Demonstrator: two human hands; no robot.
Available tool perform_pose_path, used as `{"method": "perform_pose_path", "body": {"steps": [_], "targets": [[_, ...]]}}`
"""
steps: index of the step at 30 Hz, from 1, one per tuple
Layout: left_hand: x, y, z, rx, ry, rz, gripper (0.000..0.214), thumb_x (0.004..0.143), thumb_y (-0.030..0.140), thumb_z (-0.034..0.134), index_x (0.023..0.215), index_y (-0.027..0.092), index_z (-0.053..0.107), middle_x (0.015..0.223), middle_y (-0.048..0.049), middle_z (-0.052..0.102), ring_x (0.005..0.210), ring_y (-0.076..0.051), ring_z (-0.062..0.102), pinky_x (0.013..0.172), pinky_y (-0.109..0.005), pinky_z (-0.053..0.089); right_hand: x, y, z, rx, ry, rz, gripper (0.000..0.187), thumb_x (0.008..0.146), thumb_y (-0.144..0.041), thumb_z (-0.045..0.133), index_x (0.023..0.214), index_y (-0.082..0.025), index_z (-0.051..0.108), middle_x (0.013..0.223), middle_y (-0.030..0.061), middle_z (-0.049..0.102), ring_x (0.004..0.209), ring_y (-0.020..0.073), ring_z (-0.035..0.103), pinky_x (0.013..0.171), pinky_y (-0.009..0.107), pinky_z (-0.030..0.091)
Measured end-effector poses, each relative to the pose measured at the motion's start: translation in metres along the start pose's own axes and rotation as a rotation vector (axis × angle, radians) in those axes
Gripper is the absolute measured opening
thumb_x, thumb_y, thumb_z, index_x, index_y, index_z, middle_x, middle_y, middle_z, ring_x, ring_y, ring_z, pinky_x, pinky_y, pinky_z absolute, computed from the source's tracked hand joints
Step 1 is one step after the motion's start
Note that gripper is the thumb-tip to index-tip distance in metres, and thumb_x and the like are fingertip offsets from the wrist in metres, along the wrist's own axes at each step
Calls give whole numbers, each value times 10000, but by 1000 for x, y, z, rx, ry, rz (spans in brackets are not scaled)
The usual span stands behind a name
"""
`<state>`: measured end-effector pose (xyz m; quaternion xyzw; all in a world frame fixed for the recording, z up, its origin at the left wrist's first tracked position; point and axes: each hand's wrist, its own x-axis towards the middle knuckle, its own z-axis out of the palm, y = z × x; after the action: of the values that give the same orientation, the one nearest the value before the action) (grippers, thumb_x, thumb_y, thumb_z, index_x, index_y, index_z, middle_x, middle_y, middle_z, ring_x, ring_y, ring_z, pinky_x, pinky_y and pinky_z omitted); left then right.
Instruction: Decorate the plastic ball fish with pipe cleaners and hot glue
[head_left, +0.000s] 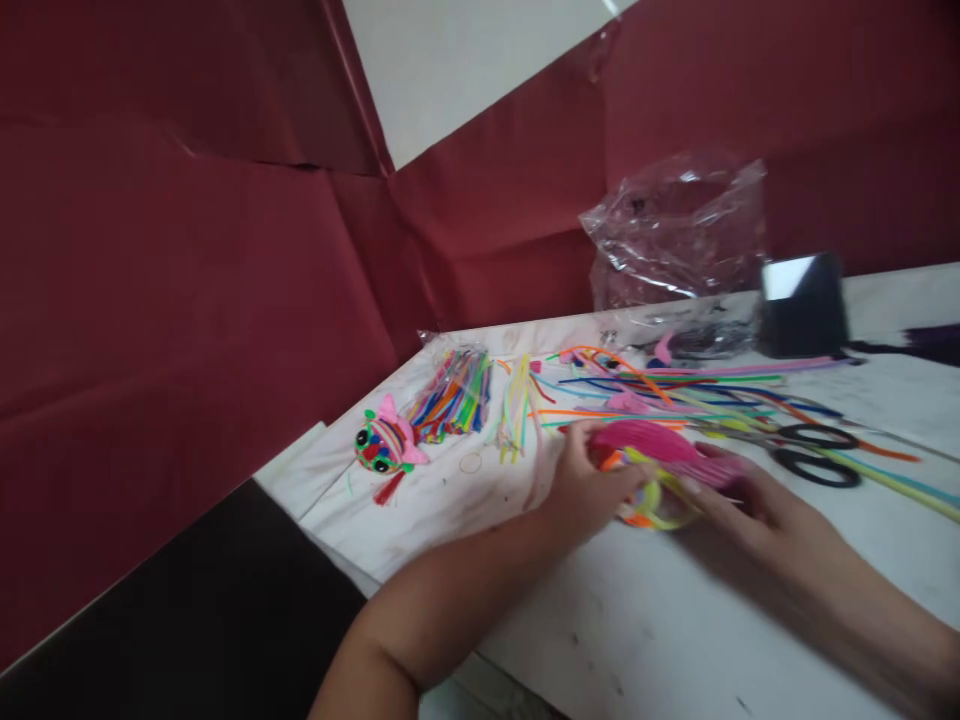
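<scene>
My left hand and my right hand are closed around a craft piece of pink, yellow and orange pipe cleaners, held just above the white table. My left hand grips its left side, my right hand its right side. Blur hides the finer shape and some of the fingertips. Right of the piece lie scissors with black handles. Loose pipe cleaners in many colours are spread behind my hands.
Farther left rests a colourful animal-face craft with a red tassel. Beside it are a bundle of pipe cleaners and a pale yellow bunch. A clear plastic bag and a dark box-like object stand near the red-covered wall.
</scene>
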<state>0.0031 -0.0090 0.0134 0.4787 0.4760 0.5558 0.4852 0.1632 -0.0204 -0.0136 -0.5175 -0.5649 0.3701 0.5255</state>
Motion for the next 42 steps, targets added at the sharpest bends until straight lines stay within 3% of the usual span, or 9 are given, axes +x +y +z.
{"method": "perform_pose_path", "body": {"steps": [2, 5, 9, 13, 20, 25, 29, 34, 42], "targets": [[7, -2, -4, -171, 41, -73, 437, 536, 233, 760, 920, 202, 553, 798, 3, 633, 650, -130, 570, 596, -257, 463, 1, -9, -3, -3, 8, 68, 642, 651, -662, 622, 1139, -246, 594, 1191, 140, 675, 1055, 373, 635, 867, 486, 519], [19, -4, -10, -376, -6, -77, 361, 587, 289, 753, 894, 188, 593, 825, -16, 681, 724, -156, 631, 684, -284, 511, 7, -14, -10, -5, 87, 15, 612, 758, -694, 499, 1138, -228, 609, 1273, 121, 630, 1199, 332, 548, 1025, 482, 412], [26, -5, -14, -464, -78, -72, 295, 629, 316, 727, 878, 189, 631, 869, -39, 708, 814, -201, 672, 706, -317, 535, 15, -5, -17, 162, 110, 33, 618, 841, -707, 372, 1132, -215, 607, 1256, 130, 623, 1105, 289, 593, 986, 477, 425], [25, -3, -14, -507, -85, -116, 239, 654, 340, 691, 831, 191, 632, 904, -55, 720, 886, -235, 684, 720, -347, 552, 13, -2, -15, 195, 77, 56, 555, 829, -671, 431, 1077, -207, 608, 1189, 130, 642, 1054, 275, 607, 952, 453, 431], [24, -4, -16, -507, -104, -103, 269, 692, 346, 679, 913, 198, 641, 938, -44, 724, 893, -226, 681, 765, -353, 547, 10, -11, -6, 158, 69, 60, 477, 687, -569, 624, 1000, -212, 579, 1077, 108, 659, 1006, 276, 604, 899, 428, 462], [11, -8, -10, -477, -178, -44, 383, 739, 314, 676, 1103, 224, 597, 1019, -41, 712, 899, -204, 674, 778, -329, 527, -2, -16, 3, 169, -83, 24, 596, 667, -497, 692, 1157, -197, 535, 1209, 128, 632, 1085, 287, 594, 869, 423, 498], [-3, -4, -5, -396, -216, -31, 457, 774, 323, 668, 1206, 242, 540, 1097, -53, 688, 959, -217, 662, 785, -319, 511, -7, -21, 5, 211, -95, 46, 586, 711, -429, 690, 1219, -192, 519, 1260, 132, 619, 1089, 278, 610, 871, 418, 514], [-9, -3, -4, -336, -248, 1, 431, 786, 365, 673, 1172, 232, 535, 1089, -57, 670, 971, -216, 645, 805, -307, 493, -7, -23, 2, 240, -72, 15, 475, 713, -338, 704, 1148, -202, 571, 1202, 113, 660, 1069, 275, 629, 863, 413, 534], [-13, 1, 4, -386, -201, -9, 522, 683, 397, 756, 1128, 239, 534, 1075, -62, 668, 956, -240, 644, 784, -332, 493, -10, -22, 2, 286, -17, 37, 500, 689, -406, 700, 1125, -201, 563, 1123, 121, 693, 1003, 290, 661, 842, 432, 554]]}}
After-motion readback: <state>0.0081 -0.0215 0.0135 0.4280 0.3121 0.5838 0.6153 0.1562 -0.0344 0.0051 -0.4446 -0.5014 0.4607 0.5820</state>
